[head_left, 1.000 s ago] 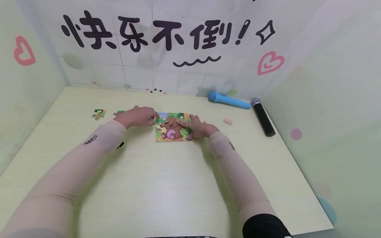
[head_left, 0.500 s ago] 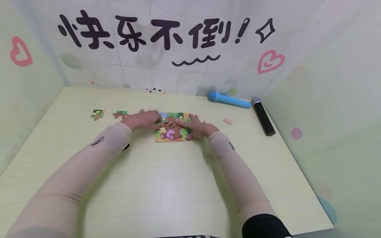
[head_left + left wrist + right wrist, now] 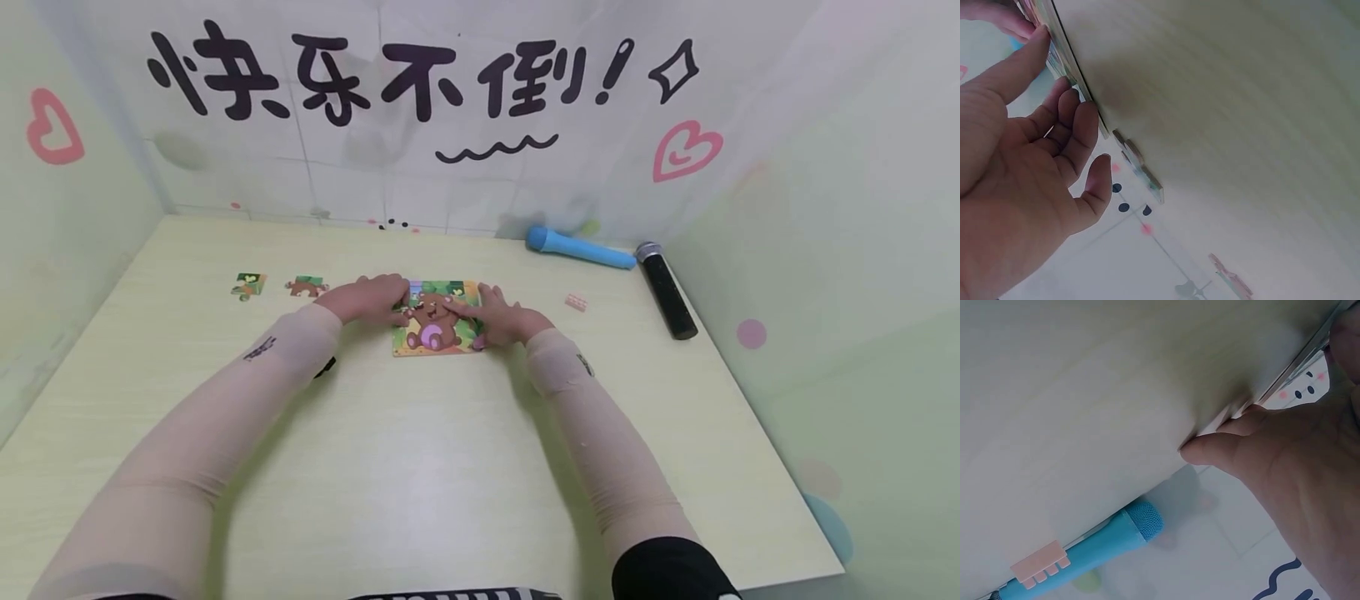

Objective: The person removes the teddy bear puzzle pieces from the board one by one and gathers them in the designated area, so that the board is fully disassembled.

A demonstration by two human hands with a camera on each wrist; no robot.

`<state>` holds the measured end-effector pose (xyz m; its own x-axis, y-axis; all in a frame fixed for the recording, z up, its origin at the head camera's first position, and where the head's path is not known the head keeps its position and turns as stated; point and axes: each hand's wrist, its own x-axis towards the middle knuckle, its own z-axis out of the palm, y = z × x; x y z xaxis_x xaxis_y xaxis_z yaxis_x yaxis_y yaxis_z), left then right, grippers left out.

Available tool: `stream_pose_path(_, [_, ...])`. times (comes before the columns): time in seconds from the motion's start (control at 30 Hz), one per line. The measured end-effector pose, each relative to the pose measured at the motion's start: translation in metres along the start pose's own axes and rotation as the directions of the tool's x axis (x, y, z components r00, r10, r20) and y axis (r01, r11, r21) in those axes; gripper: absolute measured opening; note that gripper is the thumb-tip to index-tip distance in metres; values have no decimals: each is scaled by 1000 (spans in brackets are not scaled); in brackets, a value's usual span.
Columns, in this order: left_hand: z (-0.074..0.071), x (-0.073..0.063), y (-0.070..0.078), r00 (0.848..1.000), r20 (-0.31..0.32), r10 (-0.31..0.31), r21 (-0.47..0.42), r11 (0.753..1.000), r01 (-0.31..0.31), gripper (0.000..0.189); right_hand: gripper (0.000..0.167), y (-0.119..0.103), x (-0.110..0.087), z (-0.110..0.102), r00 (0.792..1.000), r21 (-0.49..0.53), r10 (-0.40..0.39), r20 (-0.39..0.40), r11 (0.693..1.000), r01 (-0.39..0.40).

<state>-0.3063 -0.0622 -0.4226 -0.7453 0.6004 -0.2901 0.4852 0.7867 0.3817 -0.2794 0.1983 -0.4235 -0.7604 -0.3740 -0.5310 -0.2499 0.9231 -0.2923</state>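
Note:
A jigsaw puzzle (image 3: 432, 335) with a brown bear picture lies flat towards the back of the table, framed by both hands in the head view. My left hand (image 3: 369, 300) is at its left side. In the left wrist view, the thumb (image 3: 1025, 59) touches the puzzle's face and loosely bent fingertips (image 3: 1087, 115) meet its edge. From the right, my right hand (image 3: 501, 318) rests on the puzzle with one finger reaching across the bear and the others spread along the right edge. Two loose puzzle pieces, a green one (image 3: 249, 285) and a brown-green one (image 3: 306, 287), lie to the left.
Right of the puzzle sits a small pink comb-shaped piece (image 3: 576, 302). A blue toy microphone (image 3: 581, 248) lies along the back edge, and a black microphone (image 3: 667, 293) lies at the table's right edge. A printed sheet (image 3: 337, 183) hangs behind the table (image 3: 435, 467).
My left hand has slid right, from beside the puzzle onto its left edge, uncovering the brown-green piece. The right hand stays in place on the puzzle.

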Motion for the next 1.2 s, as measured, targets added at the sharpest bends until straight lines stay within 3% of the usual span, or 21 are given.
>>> stream_pose_path(0.73, [-1,3,2,998,15,-60,-41,997,61,33,86,3,3,2,1000,37,-12,-11,999,12])
stream_pose_path(1.2, [0,1,-1,998,25,-49,-86,995,51,28,84,3,4,1,1000,16,-9,-10,1000,10])
